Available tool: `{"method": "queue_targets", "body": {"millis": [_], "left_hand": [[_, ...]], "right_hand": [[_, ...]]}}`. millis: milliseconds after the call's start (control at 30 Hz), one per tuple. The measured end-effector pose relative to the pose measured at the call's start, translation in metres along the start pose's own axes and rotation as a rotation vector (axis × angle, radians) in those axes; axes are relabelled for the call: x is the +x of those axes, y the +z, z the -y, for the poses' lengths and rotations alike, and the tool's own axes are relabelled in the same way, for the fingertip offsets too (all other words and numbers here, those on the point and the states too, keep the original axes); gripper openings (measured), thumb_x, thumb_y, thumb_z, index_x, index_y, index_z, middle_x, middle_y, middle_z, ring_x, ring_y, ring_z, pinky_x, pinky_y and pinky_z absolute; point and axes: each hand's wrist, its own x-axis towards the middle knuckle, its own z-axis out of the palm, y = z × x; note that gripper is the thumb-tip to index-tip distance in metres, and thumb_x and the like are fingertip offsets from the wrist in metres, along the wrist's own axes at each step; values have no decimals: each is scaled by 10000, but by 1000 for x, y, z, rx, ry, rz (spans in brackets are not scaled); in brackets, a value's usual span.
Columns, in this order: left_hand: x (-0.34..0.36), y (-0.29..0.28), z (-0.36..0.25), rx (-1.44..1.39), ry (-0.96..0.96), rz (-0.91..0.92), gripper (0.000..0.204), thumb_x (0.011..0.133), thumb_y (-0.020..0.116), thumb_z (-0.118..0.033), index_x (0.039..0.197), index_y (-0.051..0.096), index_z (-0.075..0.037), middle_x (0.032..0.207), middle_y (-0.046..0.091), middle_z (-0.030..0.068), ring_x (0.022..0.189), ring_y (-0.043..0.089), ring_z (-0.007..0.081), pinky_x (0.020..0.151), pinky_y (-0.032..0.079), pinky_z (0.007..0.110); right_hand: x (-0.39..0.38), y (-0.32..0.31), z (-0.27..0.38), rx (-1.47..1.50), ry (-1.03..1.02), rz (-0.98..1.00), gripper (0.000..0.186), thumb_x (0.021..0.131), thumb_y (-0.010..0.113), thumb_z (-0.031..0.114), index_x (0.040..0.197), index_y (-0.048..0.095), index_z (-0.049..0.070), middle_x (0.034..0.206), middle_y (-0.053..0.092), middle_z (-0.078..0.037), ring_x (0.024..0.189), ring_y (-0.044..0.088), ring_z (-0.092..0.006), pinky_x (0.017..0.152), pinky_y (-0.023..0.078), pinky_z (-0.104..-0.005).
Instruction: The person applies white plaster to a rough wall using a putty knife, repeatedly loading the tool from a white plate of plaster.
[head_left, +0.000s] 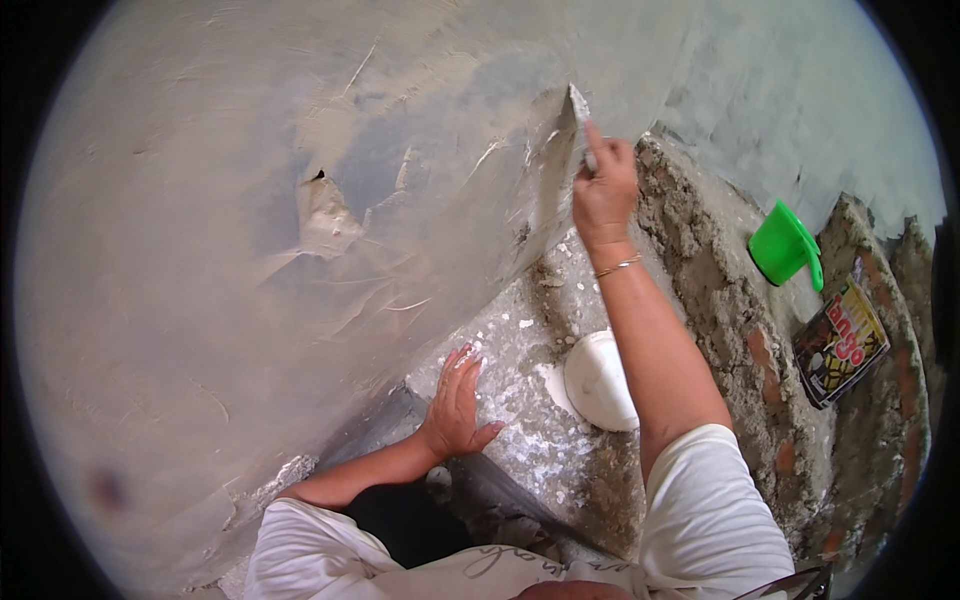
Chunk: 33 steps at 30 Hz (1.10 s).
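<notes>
My right hand (pixel 605 190) reaches up to the plastered wall (pixel 240 110) and grips a putty knife (pixel 578 105), its index finger stretched along the tool. The blade lies against the wall, with its tip upward; the handle is mostly hidden in my fist. Lower down, my left hand (pixel 457 410) is open, fingers extended, leaning on the splattered concrete step (pixel 510 350) near the base of the wall. White paste coats its fingertips. A round white container (pixel 600 380) sits on that step, partly covered by my right forearm; its contents cannot be made out.
Rough concrete and brick stairs (pixel 720 270) rise to the right. On them stand a green plastic mug (pixel 785 245) and a dark printed packet (pixel 842 345). The wall has a small dark hole (pixel 319 175) beside a rough patch.
</notes>
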Motion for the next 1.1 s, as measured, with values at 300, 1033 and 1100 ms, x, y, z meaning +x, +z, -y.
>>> {"method": "queue_targets", "body": {"millis": [300,1033,1100], "left_hand": [[-1,-4,-2,9,-20,3,794,860,585,-495,1277,380,149,1257,435,328,1267,388,502,1102,251,599],[2,-3,-3,11,-26,6,773,846,614,-458,1275,383,142,1249,448,324,1265,397,507,1090,257,607],[4,-2,-2,12,-6,-17,765,843,618,-445,1273,384,144,1249,447,324,1263,399,505,1091,255,607]], "right_hand": [[-96,0,0,35,237,234,504,751,584,-32,1254,584,4,995,568,-181,906,600,-335,790,488,-384],[-40,-31,20,76,458,180,261,761,579,54,984,628,-74,876,637,-274,852,617,-450,764,487,-475],[-15,-22,-3,-12,429,108,259,761,580,67,973,641,-66,834,634,-271,807,617,-457,738,484,-482]]}}
